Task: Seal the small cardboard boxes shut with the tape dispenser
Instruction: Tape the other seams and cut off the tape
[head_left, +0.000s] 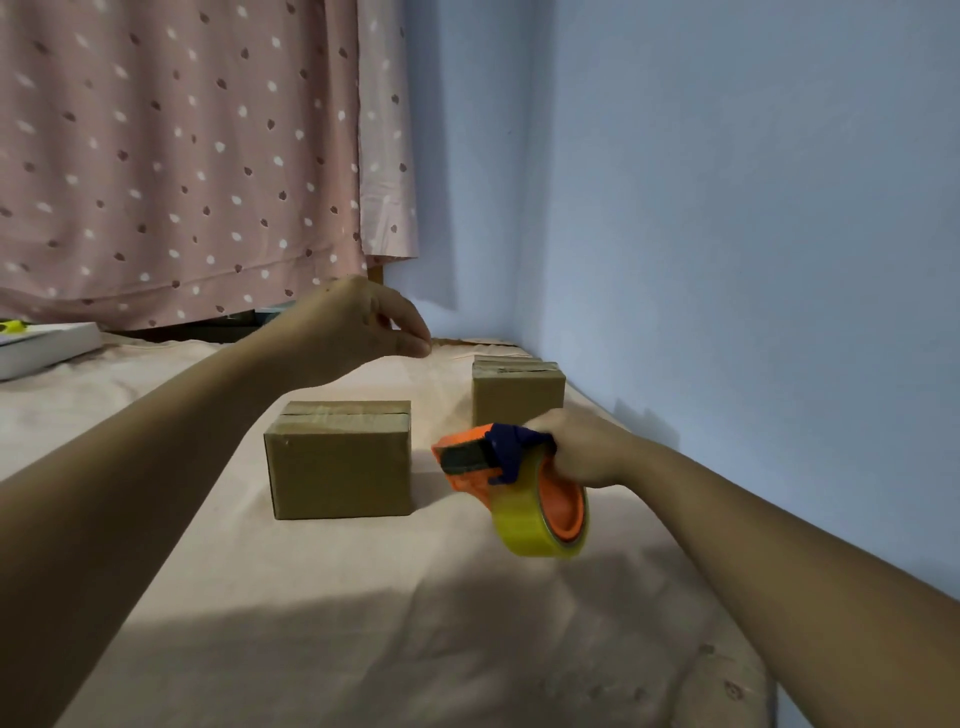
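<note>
Two boxes sat on the sheet (363, 597), head view: near box (340, 462) at centre, far box (517, 392) farther right, close to the wall (727, 208). Flaps lay down on both, and a seam ran along each top. Right hand (582, 447) gripped the dispenser (511, 483), fingers wrapped round its handle. It was held in the air just right of the near box, not touching, orange cutter end pointing left. Left hand (363, 327) hovered above and beyond the near box, fingers loosely curled, thumb near fingertips, nothing seen in it. Curtain (182, 156) hung far left.
</note>
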